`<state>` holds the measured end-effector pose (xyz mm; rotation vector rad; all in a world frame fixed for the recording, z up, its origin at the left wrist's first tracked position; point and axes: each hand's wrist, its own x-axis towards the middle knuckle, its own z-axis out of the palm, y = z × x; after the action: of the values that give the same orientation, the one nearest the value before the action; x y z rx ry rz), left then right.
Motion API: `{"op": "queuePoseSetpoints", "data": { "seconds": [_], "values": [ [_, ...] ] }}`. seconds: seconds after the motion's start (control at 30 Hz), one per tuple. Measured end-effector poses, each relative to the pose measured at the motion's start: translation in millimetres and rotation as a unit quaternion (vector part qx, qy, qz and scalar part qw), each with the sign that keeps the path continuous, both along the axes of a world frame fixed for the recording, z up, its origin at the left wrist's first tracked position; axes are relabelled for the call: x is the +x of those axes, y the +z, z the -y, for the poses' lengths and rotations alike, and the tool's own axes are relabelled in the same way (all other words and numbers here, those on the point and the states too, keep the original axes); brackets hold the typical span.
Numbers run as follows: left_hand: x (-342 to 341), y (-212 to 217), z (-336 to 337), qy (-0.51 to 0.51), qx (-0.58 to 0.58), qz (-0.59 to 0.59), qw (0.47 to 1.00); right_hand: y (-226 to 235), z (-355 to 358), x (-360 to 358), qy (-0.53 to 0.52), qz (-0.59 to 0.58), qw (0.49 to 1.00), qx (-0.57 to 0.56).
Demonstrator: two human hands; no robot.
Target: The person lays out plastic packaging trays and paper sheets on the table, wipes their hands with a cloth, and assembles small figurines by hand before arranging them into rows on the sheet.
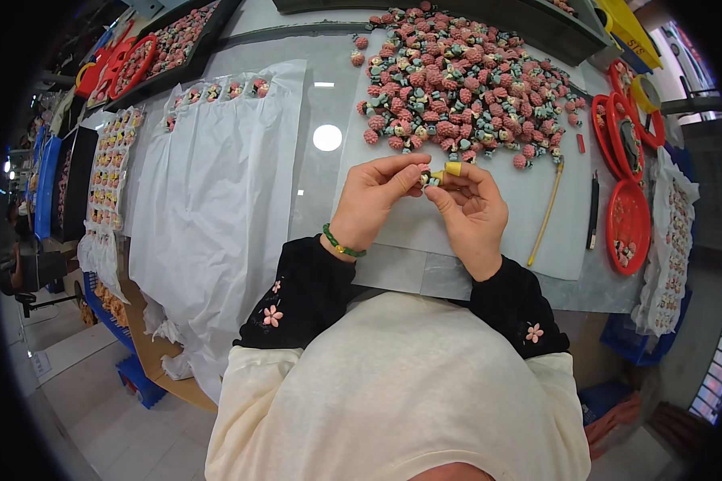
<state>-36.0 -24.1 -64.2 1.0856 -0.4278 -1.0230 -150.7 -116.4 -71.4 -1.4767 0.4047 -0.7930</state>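
Note:
Between the fingertips of both hands is a small figurine (426, 176) with a pink top and a darker, pale-blue lower part; its finer detail is too small to tell. My left hand (364, 202) pinches it from the left with thumb and forefinger. From the right, my right hand (476, 223) closes thumb and fingers on it, with yellow finger covers (453, 168) on its fingers. Just beyond the hands lies a large heap of similar figurines (465, 84), pink-topped with grey-blue parts. A thin wooden-handled brush (544, 215) rests to the right of my right hand.
A white plastic sheet (217, 184) covers the left, with several figurines along its far edge. Red plates (627, 228) and a black pen-like tool (594, 210) lie at right. Dark trays (208, 36) stand at the back. A wrapped sheet of figurines (111, 176) hangs far left.

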Motion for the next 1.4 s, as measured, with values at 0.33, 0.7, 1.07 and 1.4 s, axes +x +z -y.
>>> {"op": "queuePoseSetpoints", "data": {
  "seconds": [0.33,0.7,1.07,1.4],
  "values": [
    [7,0,-3,0.004,0.009,-0.081,0.997,17,20,0,-0.007,-0.057,0.919,-0.391],
    [6,1,1,-0.001,0.063,-0.067,0.996,14,50,11,-0.159,-0.128,0.853,-0.480],
    [-7,11,14,0.019,0.042,0.095,0.994,14,18,7,0.069,0.008,0.986,0.154],
    [1,6,2,0.005,-0.016,-0.003,1.000,0,8,4,0.059,0.033,0.991,0.114]
  ]
}}
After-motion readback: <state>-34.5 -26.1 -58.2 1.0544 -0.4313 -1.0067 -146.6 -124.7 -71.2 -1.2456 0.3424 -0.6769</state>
